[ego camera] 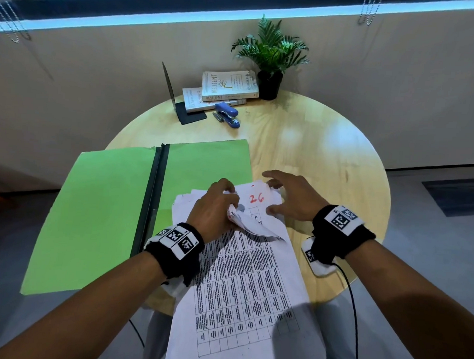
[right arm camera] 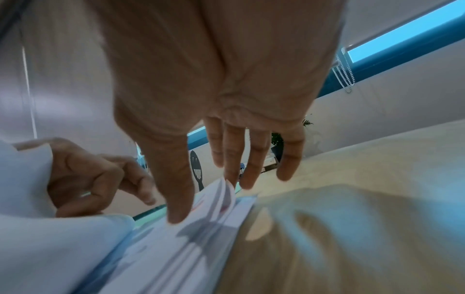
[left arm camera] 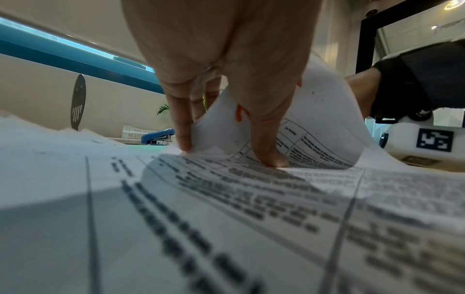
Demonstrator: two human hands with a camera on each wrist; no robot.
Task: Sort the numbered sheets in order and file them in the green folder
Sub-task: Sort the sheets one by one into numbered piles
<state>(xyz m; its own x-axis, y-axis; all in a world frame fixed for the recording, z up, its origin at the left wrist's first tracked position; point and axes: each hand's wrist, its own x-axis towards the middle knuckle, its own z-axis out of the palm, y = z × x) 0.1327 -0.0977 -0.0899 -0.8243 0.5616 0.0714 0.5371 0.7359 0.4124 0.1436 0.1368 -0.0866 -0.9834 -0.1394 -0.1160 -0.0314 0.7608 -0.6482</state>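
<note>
Round and pale, the wooden table (ego camera: 300,144) fills the middle of the head view, with a beige wall behind it. At lower centre the left hand (ego camera: 215,208) pinches the folded-back top corner of a sheet (ego camera: 251,224) — in the left wrist view the thumb (left arm camera: 266,147) presses down on the curled sheet (left arm camera: 327,111) while the fingers (left arm camera: 182,127) hold its edge from behind. Just right of it, the right hand (ego camera: 292,198) is spread with straight fingers over the upper right corner of the stack of numbered sheets (ego camera: 247,283); in the right wrist view the fingertips (right arm camera: 232,175) touch the fanned page corners (right arm camera: 221,201), gripping nothing. The exposed sheet bears a red "26" (ego camera: 256,198) at its top.

The stack lies at centre bottom, its lower end hanging over the near table edge, its upper left part resting on the right leaf of the green folder (ego camera: 107,209). That folder lies open and flat at the left, its left leaf past the table edge — a dark spine (ego camera: 152,200) runs down its middle.

Toward the upper centre sit a blue stapler (ego camera: 228,114), two stacked books (ego camera: 223,90), a black bookend (ego camera: 179,106) and a potted plant (ego camera: 271,56).
</note>
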